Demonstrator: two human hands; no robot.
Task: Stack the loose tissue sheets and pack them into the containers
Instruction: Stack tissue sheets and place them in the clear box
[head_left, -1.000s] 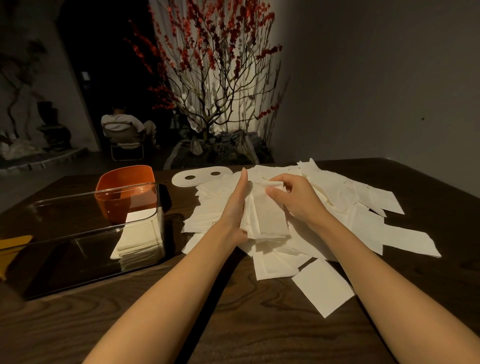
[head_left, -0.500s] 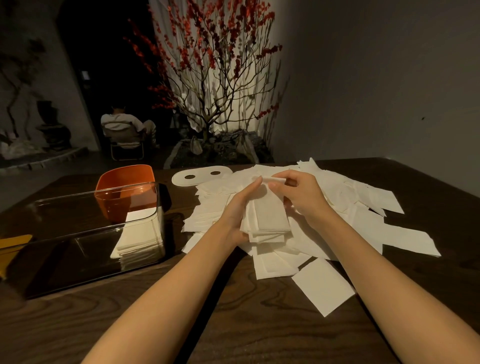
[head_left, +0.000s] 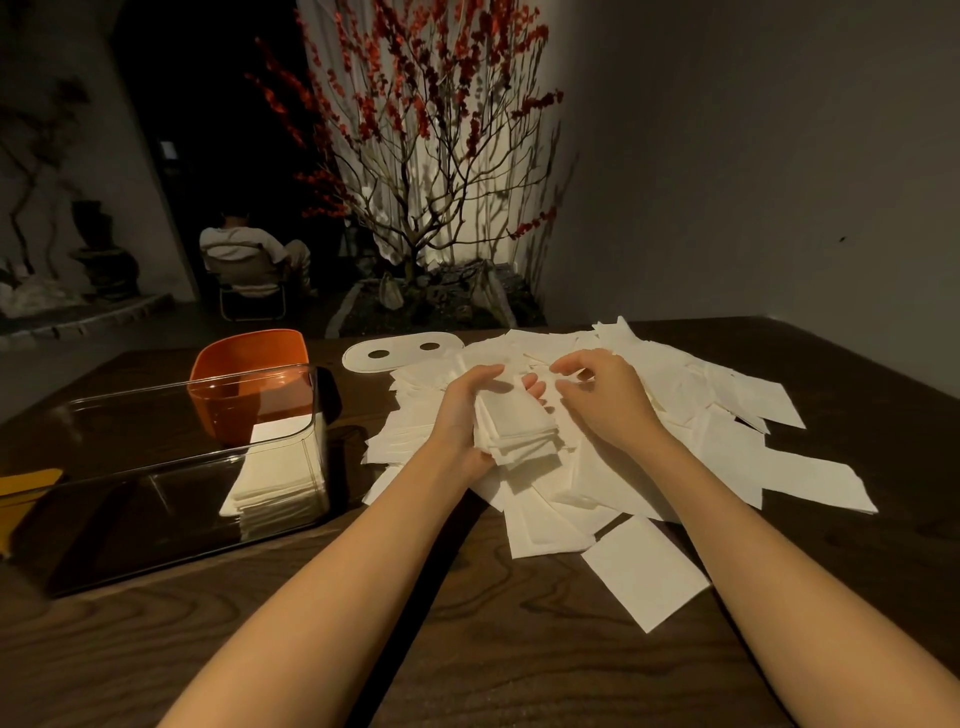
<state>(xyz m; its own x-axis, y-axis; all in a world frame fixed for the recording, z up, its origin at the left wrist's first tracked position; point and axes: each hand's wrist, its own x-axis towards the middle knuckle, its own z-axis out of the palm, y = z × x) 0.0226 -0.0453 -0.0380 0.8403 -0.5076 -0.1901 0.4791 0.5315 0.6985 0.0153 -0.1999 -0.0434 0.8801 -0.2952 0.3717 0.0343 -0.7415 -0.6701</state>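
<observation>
- The left hand, at centre frame, cups a small stack of tissue sheets; its fingers curl round the far end of the stack and the palm backs the left side.
- The stack is an oblong whose long axis runs from the lower centre of the frame toward the upper centre, tilted slightly left; its near short edge is fanned and uneven.
- The right hand, just right of the stack, has its fingers bent and drawn toward the thumb over the loose sheets; whether they pinch a sheet cannot be told.
- The stack sits above a wide heap of loose tissue sheets that spreads across the centre and right of the dark wooden table.
- One single sheet lies apart at the lower right of the heap, turned cornerwise to the table edge.
- A clear rectangular container stands at the left of the frame; a packed pile of sheets fills its right end, and the remainder of its floor shows dark.
- An orange container stands behind the clear one, touching or nearly touching its far wall.
- A white lid with two holes lies flat at the far edge of the heap.
- Bare wood occupies the lower part of the frame, between and beside the forearms.
- A tree with red blossoms stands beyond the table.
</observation>
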